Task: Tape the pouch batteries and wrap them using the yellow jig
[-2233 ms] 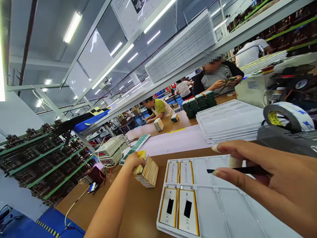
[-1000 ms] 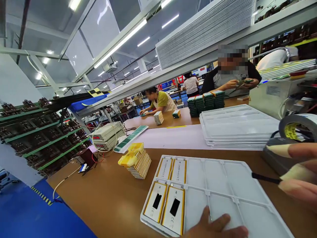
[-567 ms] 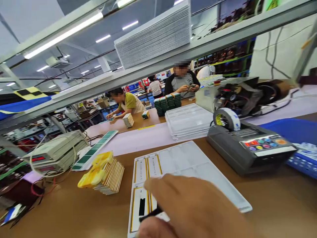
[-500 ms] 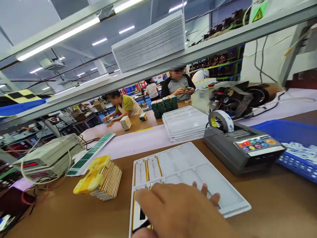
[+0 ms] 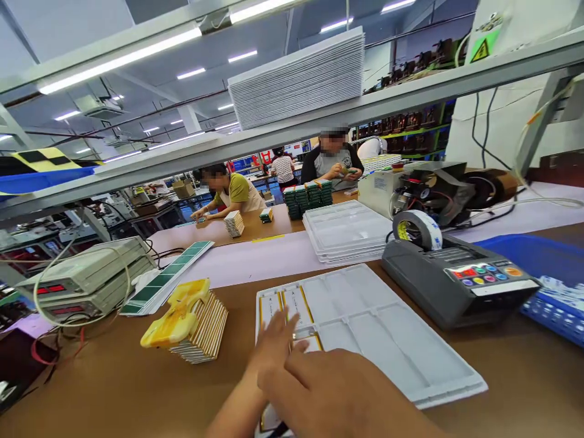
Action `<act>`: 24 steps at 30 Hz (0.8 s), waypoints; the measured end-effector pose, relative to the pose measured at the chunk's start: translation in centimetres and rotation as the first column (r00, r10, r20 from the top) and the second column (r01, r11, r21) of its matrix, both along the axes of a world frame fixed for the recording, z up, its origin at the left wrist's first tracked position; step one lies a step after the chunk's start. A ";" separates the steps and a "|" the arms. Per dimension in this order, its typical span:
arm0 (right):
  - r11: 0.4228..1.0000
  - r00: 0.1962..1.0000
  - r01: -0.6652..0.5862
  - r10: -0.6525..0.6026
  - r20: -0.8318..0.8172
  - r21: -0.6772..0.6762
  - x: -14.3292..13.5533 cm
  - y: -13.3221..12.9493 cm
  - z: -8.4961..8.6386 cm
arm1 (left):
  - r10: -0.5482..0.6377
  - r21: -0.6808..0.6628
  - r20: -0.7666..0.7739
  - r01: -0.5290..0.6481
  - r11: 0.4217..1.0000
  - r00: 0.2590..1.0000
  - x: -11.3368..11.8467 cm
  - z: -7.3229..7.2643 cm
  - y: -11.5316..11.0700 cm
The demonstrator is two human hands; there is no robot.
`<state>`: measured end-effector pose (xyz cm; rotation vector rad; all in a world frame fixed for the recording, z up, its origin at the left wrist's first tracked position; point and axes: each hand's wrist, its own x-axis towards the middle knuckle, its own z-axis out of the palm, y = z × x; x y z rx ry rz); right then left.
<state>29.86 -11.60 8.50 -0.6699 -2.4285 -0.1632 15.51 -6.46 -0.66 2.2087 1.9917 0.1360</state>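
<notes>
A white plastic tray [image 5: 378, 331] with shallow compartments lies on the bench before me. Flat white battery cells with gold edges [image 5: 295, 304] stand in its left compartments. My left hand [image 5: 272, 344] reaches over these cells with fingers stretched out. In front of it my right hand [image 5: 335, 389] covers the lower left of the tray, back of the hand up. Its fingers bend downward, and the fingertips are hidden. Part of a cell and a black strip show beneath it. Left of the tray stands a stack of cells [image 5: 212, 325] with a yellow-stained white piece [image 5: 180, 313] on it.
A grey tape dispenser [image 5: 449, 277] and a blue basket [image 5: 556, 313] stand at right. Stacked white trays [image 5: 347, 228] lie behind. Grey instruments [image 5: 91, 277] and a green-striped sheet [image 5: 168, 277] are at left. A metal rail [image 5: 283, 125] crosses above; people sit opposite.
My left hand now shows plainly over the upper-left cells, with its forearm in view. My right hand has shifted slightly right and lower. The whole view has moved a little.
</notes>
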 end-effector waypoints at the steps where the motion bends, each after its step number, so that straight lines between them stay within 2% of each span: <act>1: 1.000 1.000 -0.008 0.008 0.005 -0.006 -0.1 0.1 -0.2 | 0.042 0.007 -0.022 -0.042 0.999 0.999 -1.6 -0.1 0.1; 3: 0.998 0.999 -0.022 0.023 0.032 -0.053 -0.7 0.4 -0.6 | 0.067 -0.022 -0.067 -0.069 0.997 0.996 -3.9 -0.8 0.3; 6: 0.983 0.998 0.020 -0.010 0.055 -0.184 -1.9 0.9 -1.2 | 0.042 -0.100 -0.079 -0.050 0.994 0.996 -5.2 -2.0 0.7; 8: 0.955 0.994 0.097 -0.078 0.077 -0.281 -2.8 1.2 -1.6 | 0.013 -0.136 -0.047 -0.019 0.991 0.999 -5.2 -2.4 0.8; 12: 0.864 0.956 0.286 -0.226 0.189 -0.414 -4.1 2.4 -2.4 | -0.027 -0.153 0.002 0.027 0.988 1.000 -5.6 -2.4 0.5; 16: 0.812 0.905 0.409 -0.304 0.297 -0.417 -4.3 4.6 -3.8 | -0.071 -0.124 0.023 0.073 0.990 0.997 -6.2 -2.7 0.4; 20: 0.745 0.787 0.580 -0.410 0.460 -0.328 -3.2 6.2 -5.6 | -0.129 -0.146 0.001 0.128 0.981 0.992 -6.5 -3.0 0.8; 24: 0.677 0.696 0.663 -0.401 0.596 -0.319 -1.8 6.4 -7.3 | -0.178 -0.166 -0.007 0.175 0.971 0.984 -6.5 -3.1 1.2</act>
